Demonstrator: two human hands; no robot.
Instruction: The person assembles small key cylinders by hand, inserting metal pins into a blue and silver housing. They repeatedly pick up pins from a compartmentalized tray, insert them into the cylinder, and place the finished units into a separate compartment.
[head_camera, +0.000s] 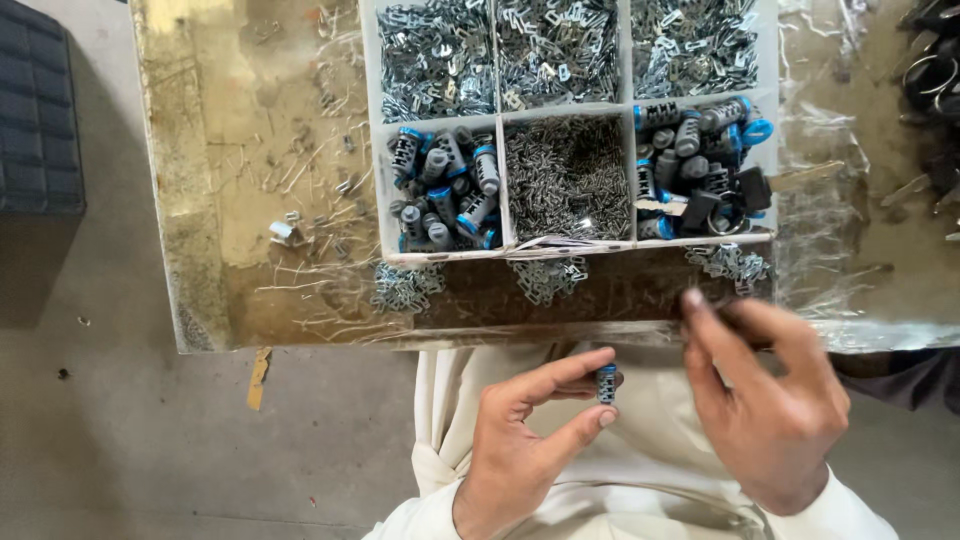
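Left hand (520, 440) pinches blue-capped cylinder (607, 384); right hand (765, 395) blurred, seemingly empty.

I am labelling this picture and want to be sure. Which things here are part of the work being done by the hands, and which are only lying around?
In use:
- small grey cylinder with blue end, pinched in left hand
- right hand, reaching to table edge
- divided tray of metal clips and cylinders
- clip piles before tray

Lying about:
- loose metal piece on worn table
- dark block, far left

Six tray compartments (503, 110) (two hands (520, 440)), one cylinder (607, 384)
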